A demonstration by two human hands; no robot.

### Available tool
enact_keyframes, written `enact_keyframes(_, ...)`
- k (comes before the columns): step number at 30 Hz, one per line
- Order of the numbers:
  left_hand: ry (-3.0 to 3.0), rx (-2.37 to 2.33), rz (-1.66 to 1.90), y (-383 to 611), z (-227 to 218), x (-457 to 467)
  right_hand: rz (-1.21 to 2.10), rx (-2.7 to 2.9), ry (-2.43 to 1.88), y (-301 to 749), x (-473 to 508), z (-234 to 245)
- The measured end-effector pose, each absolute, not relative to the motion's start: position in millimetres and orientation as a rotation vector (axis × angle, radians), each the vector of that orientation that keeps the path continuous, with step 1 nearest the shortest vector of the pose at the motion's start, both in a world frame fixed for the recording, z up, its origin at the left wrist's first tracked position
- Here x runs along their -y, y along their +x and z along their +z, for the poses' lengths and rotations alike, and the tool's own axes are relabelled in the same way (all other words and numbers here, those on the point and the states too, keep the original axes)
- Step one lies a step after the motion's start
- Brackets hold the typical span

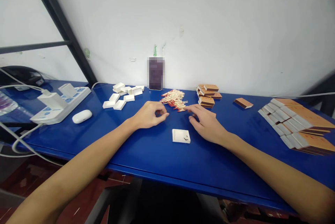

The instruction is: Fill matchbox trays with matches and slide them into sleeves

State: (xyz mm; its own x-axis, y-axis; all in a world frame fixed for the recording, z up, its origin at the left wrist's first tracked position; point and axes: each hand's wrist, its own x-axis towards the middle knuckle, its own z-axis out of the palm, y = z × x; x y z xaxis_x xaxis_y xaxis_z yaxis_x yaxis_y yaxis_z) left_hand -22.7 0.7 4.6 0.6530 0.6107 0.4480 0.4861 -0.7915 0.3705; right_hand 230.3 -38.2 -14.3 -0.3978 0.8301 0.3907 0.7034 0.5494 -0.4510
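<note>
My left hand (pixel 150 115) hovers just left of the match pile, its fingers curled round toward the thumb in a loose pinch. Anything between its fingertips is too small to make out. Opposite it, my right hand (pixel 206 122) has its thumb apart from the fingers. Its fingertips reach the near right edge of the pile of red-tipped matches (pixel 172 97). Below and between both hands a white matchbox tray (pixel 180 136) lies on the blue table (pixel 157 154), with small dark marks at its right end.
Several white trays (pixel 119 104) lie at the back left. Orange matchbox covers (pixel 206 102) are stacked behind my right hand, with one matchbox (pixel 243 103) apart. A large matchbox stack (pixel 300 122) stands far right. A power strip (pixel 62 103), white earbud case (pixel 82 116) and phone (pixel 156 74) are also there.
</note>
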Motion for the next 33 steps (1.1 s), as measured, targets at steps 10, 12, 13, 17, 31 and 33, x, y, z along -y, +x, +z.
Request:
enact_keyframes(10, 2.824, -1.079, 0.511, -9.0, -3.1, -10.6, 0.043, 2.398, -1.251, 229.8, 19.6, -28.9)
enact_keyframes(12, 2.811, -1.130, 0.450, -7.0, -4.2, -10.9, 0.052, 2.399, -1.227, 228.3, 22.1, -26.0)
enact_keyframes(13, 2.808, -1.143, 0.421, -6.2, -4.7, -11.0, 0.057, 2.399, -1.217, 227.6, 22.9, -24.9)
enact_keyframes(17, 2.809, -1.132, 0.371, -5.5, -4.9, -10.6, 0.059, 2.398, -1.196, 226.2, 24.0, -22.8)
enact_keyframes(31, 2.803, -0.921, 0.615, -10.9, 7.4, 6.4, 0.318, 2.355, -1.083, 232.2, 43.6, -7.5)
enact_keyframes(33, 2.820, -0.957, 0.664, -9.1, 10.6, 9.8, 0.338, 2.347, -1.078, 231.7, 43.7, -7.8)
